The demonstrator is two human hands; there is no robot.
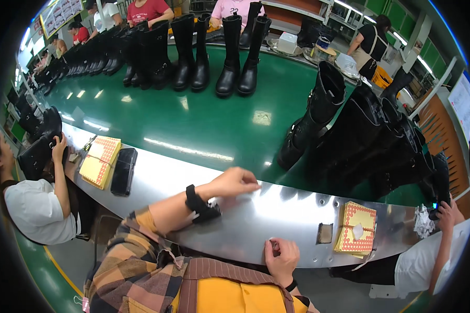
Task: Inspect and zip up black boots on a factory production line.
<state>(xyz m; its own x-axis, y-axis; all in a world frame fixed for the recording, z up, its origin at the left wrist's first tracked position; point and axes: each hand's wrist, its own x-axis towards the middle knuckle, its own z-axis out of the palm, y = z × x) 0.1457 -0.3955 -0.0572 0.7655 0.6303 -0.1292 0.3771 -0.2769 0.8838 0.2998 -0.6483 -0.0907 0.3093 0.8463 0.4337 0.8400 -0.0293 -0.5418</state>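
Note:
Over the shiny metal ledge (297,208), my left hand (228,182) reaches to the right, its fingertips drawn together in a pinch. Whatever they may hold is too small to make out. Lower and nearer to me, my right hand (282,259) is held with its fingers curled and thumb up against them; its contents are hidden. Neither hand touches a boot. A tall black boot (313,117) with buckled straps stands on the green work surface (162,117), beyond my hands to the right. More black boots (355,135) crowd beside it.
Right of my hands lie a small brown block (325,233) and a banded stack of yellow cards with red dots (354,219). A similar stack (100,161) and a black phone (124,172) are at left. Tall boots (228,68) line the far side. Co-workers sit on both sides.

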